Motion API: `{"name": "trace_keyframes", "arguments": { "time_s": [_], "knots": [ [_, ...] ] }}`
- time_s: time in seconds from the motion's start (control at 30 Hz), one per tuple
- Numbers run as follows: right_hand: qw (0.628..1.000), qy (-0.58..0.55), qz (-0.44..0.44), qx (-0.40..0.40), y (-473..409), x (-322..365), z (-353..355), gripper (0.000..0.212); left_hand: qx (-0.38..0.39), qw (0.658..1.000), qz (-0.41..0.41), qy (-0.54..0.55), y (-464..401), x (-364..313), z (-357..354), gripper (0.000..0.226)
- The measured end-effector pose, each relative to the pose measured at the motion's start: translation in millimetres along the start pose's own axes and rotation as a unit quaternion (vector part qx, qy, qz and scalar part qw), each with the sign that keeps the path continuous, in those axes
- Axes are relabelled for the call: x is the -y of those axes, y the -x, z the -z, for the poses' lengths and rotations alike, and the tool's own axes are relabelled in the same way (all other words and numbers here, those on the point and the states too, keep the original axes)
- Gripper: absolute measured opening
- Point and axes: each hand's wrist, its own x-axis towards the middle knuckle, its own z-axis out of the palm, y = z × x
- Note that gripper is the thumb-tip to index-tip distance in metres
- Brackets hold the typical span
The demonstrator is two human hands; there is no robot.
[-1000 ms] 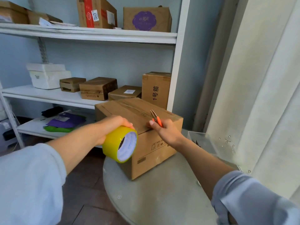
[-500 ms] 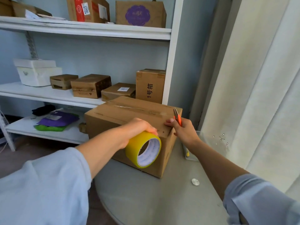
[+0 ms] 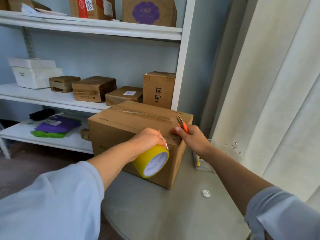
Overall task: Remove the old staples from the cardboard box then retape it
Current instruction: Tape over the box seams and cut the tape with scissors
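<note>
A: Yellow tape roll (image 3: 151,161) is nearest; the left hand (image 3: 149,138) has its grip closed around the top of the roll and holds it against the near edge of the cardboard box (image 3: 121,134), with a loose end of tape just showing at the fingers.

B: What has changed from a second ago?

A: The roll has come up from in front of the box side to the top edge, and the box looks turned on the table (image 3: 164,208); I judge the taping is about to start, so the staple part may be finished; I cannot see any staple from here.

B: And the other hand?

A: The right hand (image 3: 190,138) presses fingertips on the box top near the corner; its grip is closed on the orange pliers (image 3: 183,125), which point upward; they are not working on the box.

B: Any containers?

A: A clear tray (image 3: 206,163) sits on the table just beside the box, behind the right forearm; something yellow lies in it, I cannot tell what; a small silver disc (image 3: 206,193) lies on the table apart from it.

B: Farther back?

A: The box top has old clear tape along its seam; behind, the white shelf (image 3: 52,99) carries several smaller closed cartons; their contents are hidden.
</note>
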Motion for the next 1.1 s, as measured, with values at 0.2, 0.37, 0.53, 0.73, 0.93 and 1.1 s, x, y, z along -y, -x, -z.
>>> {"name": "trace_keyframes", "arguments": {
  "time_s": [0.2,0.37,0.53,0.73,0.93,1.1],
  "knots": [
    [0.998,-0.051,-0.017,-0.027,4,-5,18,0.026,0.031,0.999,-0.006,0.013,4,-8,-25,0.017],
    [0.999,-0.018,-0.018,-0.023,9,0,22,0.026,-0.015,0.998,-0.002,0.054,2,-11,-23,0.014],
    [0.995,-0.085,-0.026,-0.05,22,22,27,0.028,-0.042,0.993,0.013,0.11,7,-11,-11,0.019],
    [0.994,-0.071,-0.086,0.021,42,43,22,0.037,-0.023,0.994,0.024,0.1,22,-13,-10,0.023],
    [0.998,-0.062,-0.021,0.019,46,50,15,0.008,-0.003,0.995,0.039,0.09,30,-19,-13,0.019],
    [0.998,0.033,-0.006,-0.053,38,40,13,0.01,0.038,0.996,0.061,0.062,29,-14,-19,0.008]
  ]
}}
